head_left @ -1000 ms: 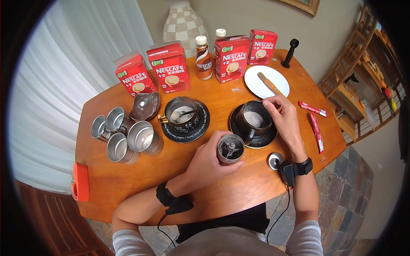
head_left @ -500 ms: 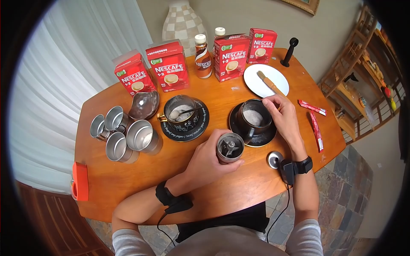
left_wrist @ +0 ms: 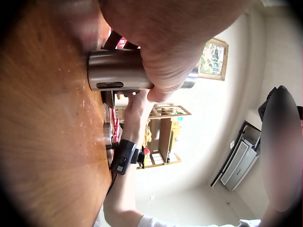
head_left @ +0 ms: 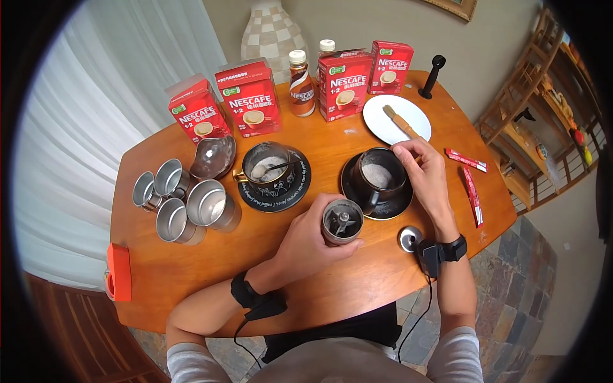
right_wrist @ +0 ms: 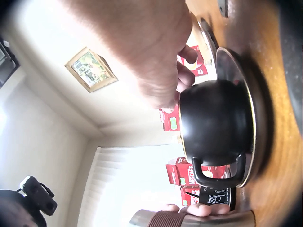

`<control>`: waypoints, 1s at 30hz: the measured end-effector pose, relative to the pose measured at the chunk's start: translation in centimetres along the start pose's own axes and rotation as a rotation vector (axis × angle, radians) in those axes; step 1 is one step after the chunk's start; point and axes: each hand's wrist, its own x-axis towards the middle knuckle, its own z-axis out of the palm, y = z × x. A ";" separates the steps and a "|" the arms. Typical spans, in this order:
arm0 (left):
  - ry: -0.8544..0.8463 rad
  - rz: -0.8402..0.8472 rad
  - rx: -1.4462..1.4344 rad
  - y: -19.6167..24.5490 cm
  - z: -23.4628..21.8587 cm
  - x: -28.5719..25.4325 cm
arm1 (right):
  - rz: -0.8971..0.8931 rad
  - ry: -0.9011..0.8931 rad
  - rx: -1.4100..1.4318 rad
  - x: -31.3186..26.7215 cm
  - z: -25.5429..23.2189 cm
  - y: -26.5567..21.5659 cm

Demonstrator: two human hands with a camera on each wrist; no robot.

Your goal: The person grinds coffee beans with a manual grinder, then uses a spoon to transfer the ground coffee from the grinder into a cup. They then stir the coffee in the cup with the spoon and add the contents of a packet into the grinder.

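Note:
In the head view, the left hand (head_left: 306, 244) grips a metal grinder cylinder (head_left: 343, 221), its blades visible in the open top. The left wrist view shows this cylinder (left_wrist: 118, 70) upright over the wood, a slot in its side. To its right, the right hand (head_left: 429, 182) holds the rim of a black cup between thumb and fingers; pale powder (head_left: 377, 175) lies inside the cup. In the right wrist view, the cup (right_wrist: 215, 123) stands on its dark saucer (right_wrist: 253, 109), with the right hand (right_wrist: 154, 61) at its rim.
A second black cup (head_left: 279, 186) with a spoon stands on a saucer at centre left. Several metal cups (head_left: 211, 204) are farther left. Red boxes (head_left: 252, 105), bottles (head_left: 301, 89) and a white plate (head_left: 383, 127) with a brush line the back. Red sachets (head_left: 472, 195) lie right.

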 end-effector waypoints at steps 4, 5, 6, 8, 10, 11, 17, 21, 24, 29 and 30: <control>-0.004 0.008 -0.006 -0.1 0.0 0.1 | -0.032 0.005 -0.003 0.0 0.0 -0.1; -0.007 0.005 -0.010 -0.2 0.0 0.1 | -0.034 0.007 0.002 0.0 0.0 -0.1; -0.007 0.006 -0.010 -0.2 0.0 0.1 | -0.040 0.009 0.002 0.0 0.0 -0.1; -0.007 0.009 -0.009 -0.1 -0.1 0.1 | -0.054 0.012 0.002 0.0 0.1 0.0; -0.008 0.004 -0.013 0.0 -0.1 0.0 | -0.072 0.006 0.005 -0.1 0.1 0.1; -0.009 0.002 -0.016 0.0 -0.1 0.0 | -0.080 0.003 0.007 -0.1 0.1 0.1; -0.003 0.021 -0.002 -0.1 0.0 0.1 | -0.051 -0.037 -0.009 -0.2 -0.2 -0.3; -0.005 0.030 -0.001 -0.3 0.0 0.1 | -0.074 -0.045 0.001 -0.2 -0.1 -0.2; -0.009 0.019 -0.009 -0.2 -0.1 0.1 | -0.061 -0.054 -0.003 -0.2 -0.1 -0.2; -0.015 -0.001 -0.028 -0.1 0.0 0.1 | -0.055 -0.056 -0.009 -0.3 -0.2 -0.2; -0.014 0.004 -0.027 -0.2 0.0 0.1 | -0.052 -0.055 -0.008 -0.3 -0.1 -0.2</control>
